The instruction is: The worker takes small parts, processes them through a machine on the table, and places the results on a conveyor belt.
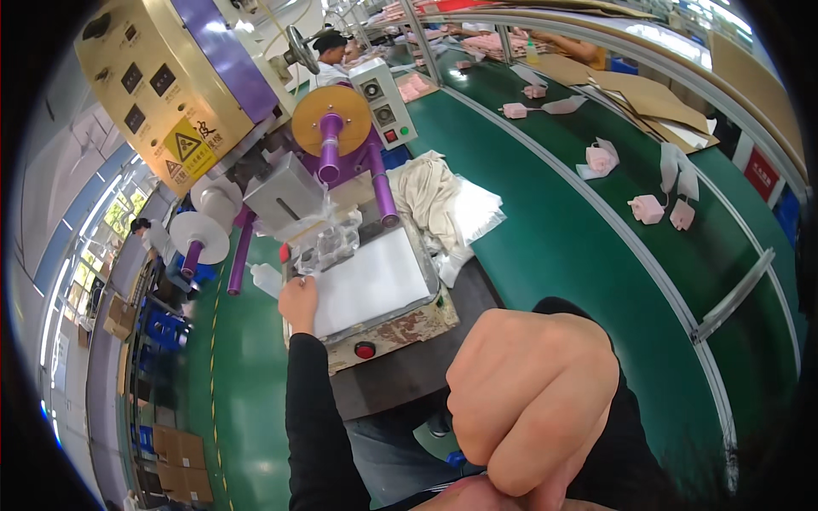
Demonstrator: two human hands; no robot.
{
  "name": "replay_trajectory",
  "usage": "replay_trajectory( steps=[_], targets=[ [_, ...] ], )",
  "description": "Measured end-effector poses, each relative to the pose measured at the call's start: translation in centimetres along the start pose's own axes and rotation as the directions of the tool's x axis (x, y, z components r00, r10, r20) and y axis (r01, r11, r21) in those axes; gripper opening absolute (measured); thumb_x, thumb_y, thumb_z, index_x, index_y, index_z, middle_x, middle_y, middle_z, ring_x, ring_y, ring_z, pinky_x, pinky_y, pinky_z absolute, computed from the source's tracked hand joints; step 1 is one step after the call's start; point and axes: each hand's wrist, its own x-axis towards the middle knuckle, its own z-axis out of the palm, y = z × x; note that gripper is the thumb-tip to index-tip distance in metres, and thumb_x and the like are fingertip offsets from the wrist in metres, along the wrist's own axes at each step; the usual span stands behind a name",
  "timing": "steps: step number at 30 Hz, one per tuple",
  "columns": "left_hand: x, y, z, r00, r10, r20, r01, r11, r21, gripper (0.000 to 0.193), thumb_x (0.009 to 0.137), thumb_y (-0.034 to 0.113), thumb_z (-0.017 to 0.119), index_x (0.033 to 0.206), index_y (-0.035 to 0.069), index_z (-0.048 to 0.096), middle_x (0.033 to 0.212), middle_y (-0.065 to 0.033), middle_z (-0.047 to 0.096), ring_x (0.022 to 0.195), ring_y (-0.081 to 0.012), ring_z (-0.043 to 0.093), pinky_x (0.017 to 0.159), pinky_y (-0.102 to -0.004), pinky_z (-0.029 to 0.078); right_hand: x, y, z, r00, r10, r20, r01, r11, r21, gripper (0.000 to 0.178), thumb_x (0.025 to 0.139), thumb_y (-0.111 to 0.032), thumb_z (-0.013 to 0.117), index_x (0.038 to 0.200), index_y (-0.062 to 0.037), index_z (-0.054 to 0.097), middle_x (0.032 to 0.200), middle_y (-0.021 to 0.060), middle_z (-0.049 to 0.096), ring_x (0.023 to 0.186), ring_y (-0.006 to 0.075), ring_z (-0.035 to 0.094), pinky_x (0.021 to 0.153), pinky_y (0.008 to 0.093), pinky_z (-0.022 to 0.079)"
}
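Observation:
My left hand (298, 304) is closed at the left edge of a flat white plate (375, 277) on a press machine's bed. Whatever its fingers hold, if anything, is too small to make out. Just beyond it lies a clear moulded plastic piece (328, 244). My right hand (537, 392) is raised close to the camera, its fingers curled into a fist. The inside of that hand is hidden. A red button (365, 350) sits on the worn front of the machine bed (400, 330), between my two hands.
Above the bed stands the press (170, 94), with purple rollers (385, 198) and white reels (198, 238). A cloth (422, 192) and a plastic bag (475, 209) lie right of it. Pink block-shaped pieces (646, 209) rest on a green conveyor (596, 247) behind a metal rail. Co-workers are farther off.

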Motion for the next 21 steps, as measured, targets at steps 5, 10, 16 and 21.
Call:
replay_trajectory(
  steps=[5,10,16,21],
  targets=[
    [0.3,1.1,0.2,1.000,0.010,-0.023,-0.010,1.000,-0.003,0.039,0.084,0.040,0.056,0.078,0.005,0.070,0.083,-0.0201,0.071,0.083,-0.0431,0.067,0.071,-0.0532,0.050,0.0,-0.9,0.0,0.998,0.065,-0.018,-0.065,0.998,-0.010,0.019,0.087,-0.011,0.072,0.074,0.0000,0.063,0.063,0.0079,0.059,0.044,0.0161,0.052,0.039,0.0290,0.034],
    [-0.1,0.2,0.0,1.000,-0.005,-0.018,0.005,1.000,-0.007,0.038,0.084,0.040,0.056,0.078,0.005,0.071,0.083,-0.0198,0.071,0.082,-0.0431,0.067,0.072,-0.0532,0.050,-0.1,-3.4,0.6,0.947,0.293,-0.134,-0.305,0.948,-0.087,0.023,0.086,-0.011,0.071,0.067,-0.0020,0.061,0.058,0.0059,0.057,0.042,0.0154,0.051,0.039,0.0301,0.034],
    [0.1,0.5,0.2,1.000,0.001,-0.030,-0.001,1.000,-0.014,0.038,0.084,0.040,0.057,0.076,0.006,0.071,0.083,-0.0190,0.071,0.082,-0.0428,0.067,0.073,-0.0528,0.051,-0.1,-5.6,1.9,0.862,0.440,-0.252,-0.489,0.852,-0.188,0.029,0.084,-0.012,0.069,0.058,-0.0044,0.060,0.053,0.0035,0.054,0.041,0.0145,0.050,0.039,0.0313,0.034],
    [0.1,0.7,0.1,0.998,0.014,-0.061,-0.016,1.000,-0.024,0.037,0.084,0.039,0.057,0.075,0.006,0.070,0.081,-0.0191,0.071,0.081,-0.0428,0.067,0.072,-0.0526,0.051,0.6,-5.0,1.1,0.800,0.580,-0.155,-0.579,0.813,0.059,0.034,0.083,-0.013,0.069,0.052,-0.0057,0.058,0.051,0.0029,0.053,0.040,0.0155,0.050,0.039,0.0324,0.035]
  ],
)
